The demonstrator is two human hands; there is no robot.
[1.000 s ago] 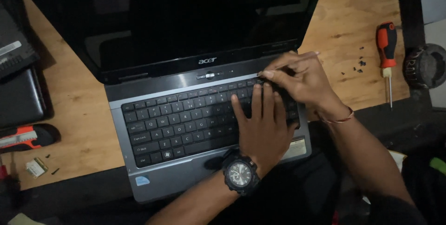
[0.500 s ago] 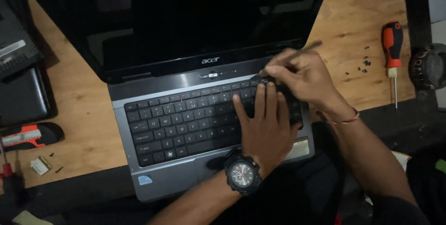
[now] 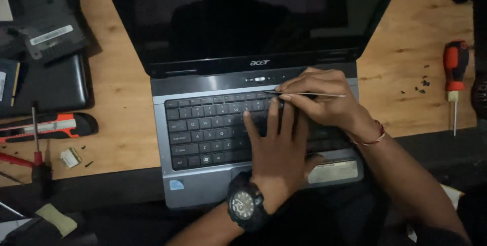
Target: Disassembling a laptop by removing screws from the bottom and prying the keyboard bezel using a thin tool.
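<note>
Left hand (image 3: 276, 152): we see it flat, fingers spread, pressing on the laptop keyboard (image 3: 213, 126).
Right hand (image 3: 322, 99): we see it pinched shut on a thin metal tool (image 3: 309, 94), just above the left fingertips.
Tool tip: at the keyboard's top edge.
Screwdriver (image 3: 454, 73): on the table (image 3: 122, 109), well right of the right hand.

Dim, warm light falls on the wooden table (image 3: 406, 73); the frame's lower part sinks into shadow. The dark laptop screen (image 3: 243, 12) shows a faint reflection. Focus is slightly soft.
</note>
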